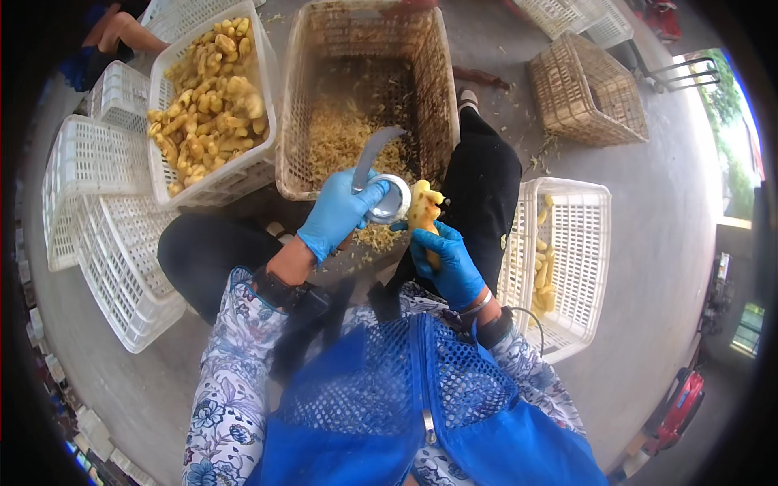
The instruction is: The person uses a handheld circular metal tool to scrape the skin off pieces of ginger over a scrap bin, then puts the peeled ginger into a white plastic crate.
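Note:
My left hand (333, 209), in a light blue glove, grips a metal tool with a curved blade (369, 150) and a round metal ring (402, 208). The blade rises from the fist; how it joins the ring is hidden by my fingers. Just right of the ring, my gloved right hand (448, 262) holds a knobby piece of ginger root (423, 209) upright, its lower end within my fingers. Brownish patches mark its yellow surface. Beyond both hands stands a large, stained plastic crate (451, 97) with pale peelings (340, 136) heaped inside.
At the left, a white crate (213, 189) is piled with ginger roots (213, 103), near stacked white crates (118, 243). At the right, another white crate (583, 243) holds ginger pieces (543, 276). Farther off are a brown-stained crate (568, 91) and another person's arm (137, 33).

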Demonstrator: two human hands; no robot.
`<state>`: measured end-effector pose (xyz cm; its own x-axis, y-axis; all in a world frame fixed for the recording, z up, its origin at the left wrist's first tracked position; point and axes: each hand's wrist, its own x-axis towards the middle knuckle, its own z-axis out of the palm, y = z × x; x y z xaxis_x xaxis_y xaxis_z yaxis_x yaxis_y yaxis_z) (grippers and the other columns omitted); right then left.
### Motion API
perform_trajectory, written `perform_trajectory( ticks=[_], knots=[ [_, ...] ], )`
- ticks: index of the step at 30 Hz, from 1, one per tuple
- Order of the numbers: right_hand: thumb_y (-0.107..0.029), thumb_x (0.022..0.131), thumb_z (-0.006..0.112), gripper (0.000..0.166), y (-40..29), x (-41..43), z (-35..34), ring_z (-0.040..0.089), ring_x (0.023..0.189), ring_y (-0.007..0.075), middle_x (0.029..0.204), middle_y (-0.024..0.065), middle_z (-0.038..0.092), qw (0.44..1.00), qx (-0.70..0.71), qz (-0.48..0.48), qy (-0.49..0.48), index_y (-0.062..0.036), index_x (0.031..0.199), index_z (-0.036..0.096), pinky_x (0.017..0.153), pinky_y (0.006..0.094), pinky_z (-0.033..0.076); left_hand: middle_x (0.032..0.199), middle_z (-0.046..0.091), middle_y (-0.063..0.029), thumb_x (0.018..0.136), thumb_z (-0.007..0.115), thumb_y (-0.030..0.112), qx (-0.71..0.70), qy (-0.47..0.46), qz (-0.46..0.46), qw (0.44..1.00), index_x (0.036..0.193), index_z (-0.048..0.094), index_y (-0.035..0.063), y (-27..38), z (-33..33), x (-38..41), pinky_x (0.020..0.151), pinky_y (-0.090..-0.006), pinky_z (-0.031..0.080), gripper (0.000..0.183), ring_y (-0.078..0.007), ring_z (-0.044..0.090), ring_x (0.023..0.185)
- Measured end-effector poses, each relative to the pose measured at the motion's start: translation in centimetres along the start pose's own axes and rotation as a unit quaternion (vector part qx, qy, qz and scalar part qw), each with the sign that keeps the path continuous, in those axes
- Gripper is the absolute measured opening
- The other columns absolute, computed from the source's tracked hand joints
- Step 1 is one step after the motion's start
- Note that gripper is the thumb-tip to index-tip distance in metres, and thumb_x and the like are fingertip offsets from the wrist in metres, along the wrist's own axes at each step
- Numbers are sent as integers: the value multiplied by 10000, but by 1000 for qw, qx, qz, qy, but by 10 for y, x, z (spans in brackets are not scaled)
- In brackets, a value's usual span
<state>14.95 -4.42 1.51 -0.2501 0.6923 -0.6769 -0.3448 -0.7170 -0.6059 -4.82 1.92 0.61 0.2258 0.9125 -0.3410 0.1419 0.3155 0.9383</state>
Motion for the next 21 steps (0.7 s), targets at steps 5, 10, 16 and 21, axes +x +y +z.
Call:
perform_trajectory(
  ticks=[5, 10, 16, 21],
  knots=[
    [-190, 874, 616, 159, 6, 3, 7, 419, 478, 65, 668, -16, 502, 999, -45, -18, 19, -69, 956, 554, 441, 191, 308, 722, 636, -36, 901, 621, 215, -48, -5, 7, 999, 991, 654, -17, -8, 12, 7, 453, -227, 426, 251, -86, 553, 536],
    [-175, 870, 629, 188, 11, 3, 11, 407, 485, 35, 664, -39, 491, 995, -75, -46, 37, -53, 1000, 572, 445, 171, 296, 737, 668, -99, 877, 639, 237, 40, 16, 83, 996, 980, 653, -23, -21, 8, 18, 525, -326, 476, 280, -170, 622, 578],
    [-159, 876, 616, 207, 10, -1, 11, 379, 493, 17, 650, -62, 462, 998, -43, -19, 36, -44, 1045, 581, 445, 166, 282, 761, 670, -145, 862, 657, 267, 286, 156, 103, 940, 986, 652, -8, -5, 2, 25, 636, -347, 502, 302, -241, 661, 678],
    [-163, 887, 592, 254, 8, 2, 8, 361, 489, 19, 655, -62, 446, 999, -16, -24, 26, -19, 1096, 585, 444, 170, 274, 744, 660, -165, 860, 663, 291, 106, 99, 172, 974, 998, 653, 13, -14, 7, 14, 630, -370, 502, 310, -268, 671, 685]
  ],
)
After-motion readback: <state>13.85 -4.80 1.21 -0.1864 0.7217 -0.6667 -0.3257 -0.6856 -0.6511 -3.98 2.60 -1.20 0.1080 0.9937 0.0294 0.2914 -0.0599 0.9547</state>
